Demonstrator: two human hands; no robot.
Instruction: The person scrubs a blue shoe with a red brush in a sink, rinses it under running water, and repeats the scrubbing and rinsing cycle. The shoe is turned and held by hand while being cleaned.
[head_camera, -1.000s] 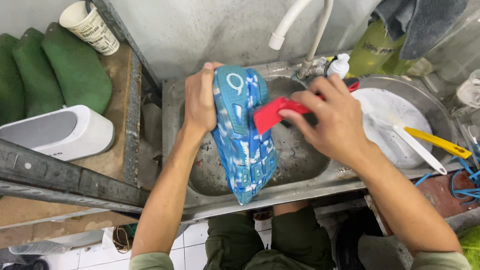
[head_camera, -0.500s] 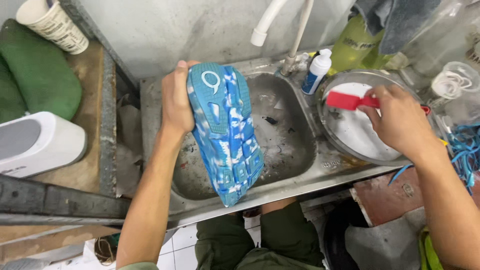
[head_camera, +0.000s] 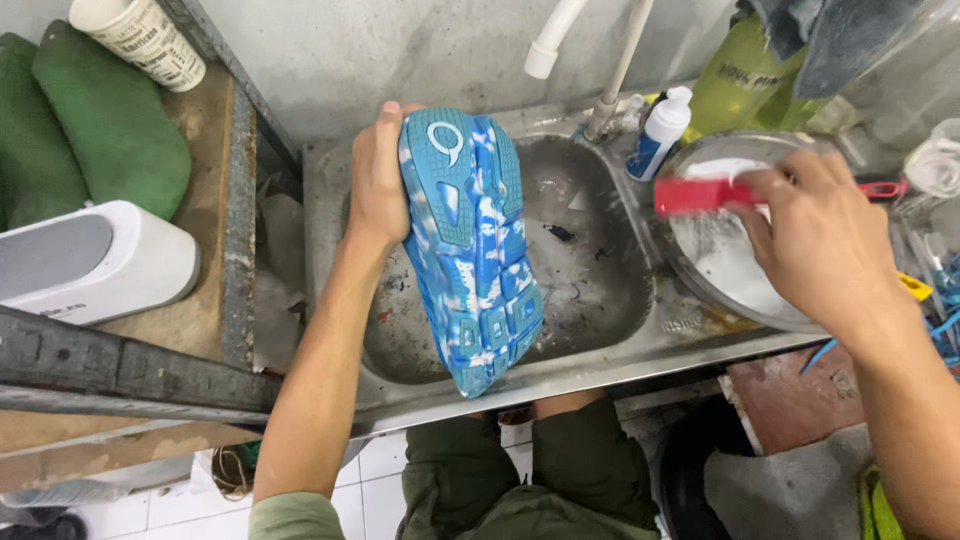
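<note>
Starting at the far left: green cushions (head_camera: 110, 130) and a printed paper cup (head_camera: 140, 35) sat at the far end of a worn wooden shelf (head_camera: 215, 230), with a white rounded appliance (head_camera: 95, 262) nearer and a dark metal bar (head_camera: 120, 370) crossing the near edge. Little free room there. Just right of the shelf, a narrow gap with crumpled grey paper (head_camera: 275, 300), then the raised rim of the steel sink (head_camera: 600, 370).

Inside the sink, bare wet basin lay open to the right of the blue and white shoe (head_camera: 470, 250), which was held sole up, heel far, toe touching or just over the near rim. Above the far rim, a white hose end (head_camera: 550, 40) and a thin pipe (head_camera: 620, 70) hung close over the basin. A white and blue bottle (head_camera: 660, 130) stood at the far right corner, a yellow-green jug (head_camera: 740, 80) behind it with grey cloth (head_camera: 830, 40) draped above.

Right of the basin, a round metal bowl (head_camera: 700, 270) of soapy white water, crowding the sink edge.

Left hand (head_camera: 378, 180): wrapped around the shoe's heel end, fingers curled behind, thumb side pressed along the sole edge. Right hand (head_camera: 815, 240): closed around the handle of a red brush (head_camera: 700, 195), its head over the bowl's suds; hard to tell whether dipped in.
</note>
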